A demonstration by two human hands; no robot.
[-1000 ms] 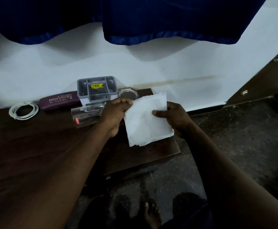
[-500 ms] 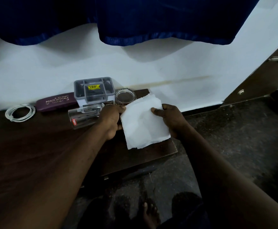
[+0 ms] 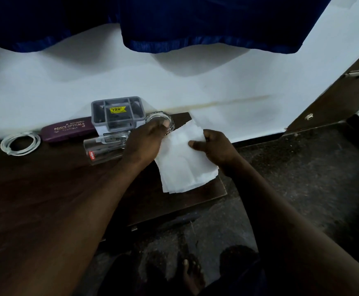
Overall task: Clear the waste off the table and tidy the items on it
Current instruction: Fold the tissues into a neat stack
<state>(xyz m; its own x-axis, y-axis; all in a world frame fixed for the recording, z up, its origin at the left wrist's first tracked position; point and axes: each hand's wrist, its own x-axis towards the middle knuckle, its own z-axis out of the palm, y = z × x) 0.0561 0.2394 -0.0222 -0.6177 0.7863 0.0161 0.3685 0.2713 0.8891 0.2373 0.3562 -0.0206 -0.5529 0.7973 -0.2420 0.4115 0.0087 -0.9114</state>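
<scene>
White cable (image 3: 20, 144), coiled, far left on the dark wooden table (image 3: 46, 189), near the wall. Just right of it is a maroon spectacle case (image 3: 67, 129) marked PRINCE OPTICALS, lying flat. Next comes a clear glass tumbler (image 3: 101, 151) on its side with a red cello label, in front of a grey compartment box (image 3: 117, 113) with a yellow price sticker. A small round glass dish (image 3: 159, 120) sits just right of the box, partly behind the left hand.

Left hand (image 3: 144, 142): fingers curled, pinching the upper left edge of the white tissue (image 3: 185, 165), thumb tip up near the dish. The folded, layered tissue is held between both hands over the table's right end, its lower edge hanging toward the front right corner. Cannot tell if it touches the wood.

Right hand (image 3: 215, 148): thumb (image 3: 193, 144) pressed on the tissue's top face at the right edge, the other fingers curled behind the sheet and mostly hidden.

Right of the table is dark speckled floor (image 3: 302, 178). A bare foot (image 3: 192, 272) shows below.
</scene>
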